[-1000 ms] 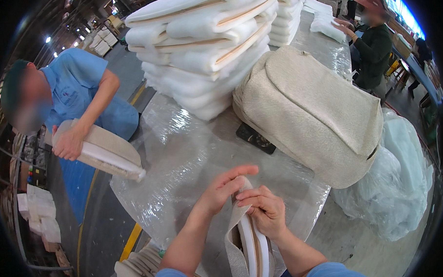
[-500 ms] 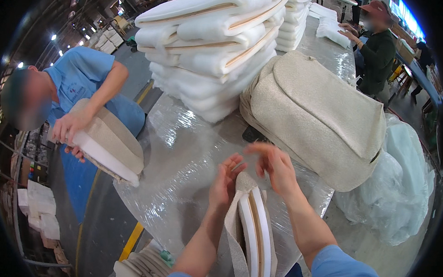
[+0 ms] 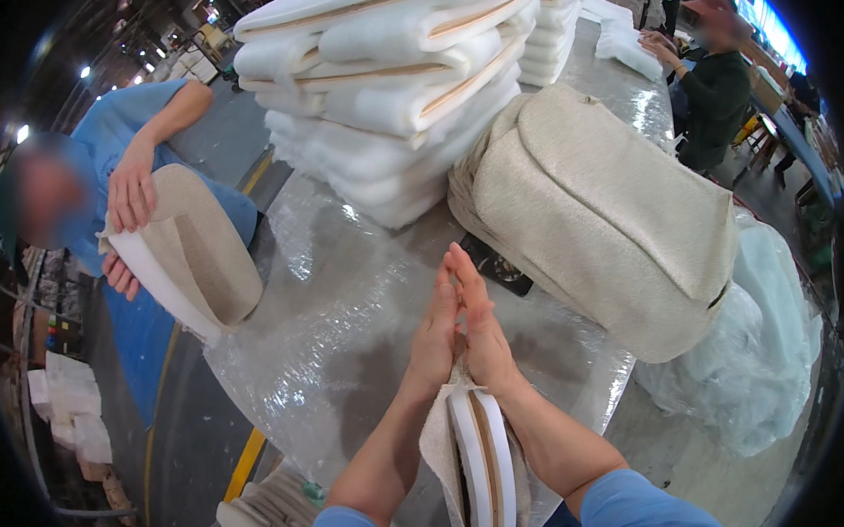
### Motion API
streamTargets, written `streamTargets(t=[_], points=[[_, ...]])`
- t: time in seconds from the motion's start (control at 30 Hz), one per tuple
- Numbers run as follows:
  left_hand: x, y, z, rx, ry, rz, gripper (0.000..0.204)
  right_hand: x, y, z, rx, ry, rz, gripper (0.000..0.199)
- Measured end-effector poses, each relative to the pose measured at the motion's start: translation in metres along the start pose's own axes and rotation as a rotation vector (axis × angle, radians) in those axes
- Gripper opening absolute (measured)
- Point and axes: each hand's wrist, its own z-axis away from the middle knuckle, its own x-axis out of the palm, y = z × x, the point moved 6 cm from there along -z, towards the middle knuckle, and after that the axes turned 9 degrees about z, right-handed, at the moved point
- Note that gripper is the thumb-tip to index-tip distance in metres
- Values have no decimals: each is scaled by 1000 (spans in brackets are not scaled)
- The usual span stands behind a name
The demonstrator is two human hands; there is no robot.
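Observation:
Lying near me, pointing away, is a cushion with a beige fabric cover (image 3: 436,440). Its cover is parted along the top, baring a foam insert (image 3: 492,447) of white layers with a tan strip in the middle. My left hand (image 3: 434,339) and my right hand (image 3: 486,340) meet palm to palm at the cushion's far end. Both have flat, stretched fingers with tips touching or nearly so. The cover's narrow tip shows between the heels of my hands; how firmly they press it cannot be told.
Plastic film covers the table (image 3: 314,360). Beige covers (image 3: 616,220) are piled right, beside a dark object (image 3: 498,268). Folded white padding (image 3: 389,107) towers behind. A co-worker at left holds another beige cushion (image 3: 221,238); another person (image 3: 718,86) works far right. Clear plastic (image 3: 742,373) bulges beyond the right edge.
My hands, apart before, have come together at the cushion's far end. The co-worker at left has shifted their cushion and turned its fabric side more toward me.

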Motion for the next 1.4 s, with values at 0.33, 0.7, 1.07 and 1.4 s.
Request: streamTargets(t=[0.33,0.7,1.07,1.4], points=[[-10,3,91,385,-131,429,62,-26,-19,61,-62,-374,-117,70],[3,33,125,712,290,-627,22,-24,-19,65,-30,-56,95,17],[20,35,140,704,304,-689,15,-24,-17,85,-305,43,96,11],[1,44,131,706,209,-464,14,-23,-26,58,-308,-218,341,14]])
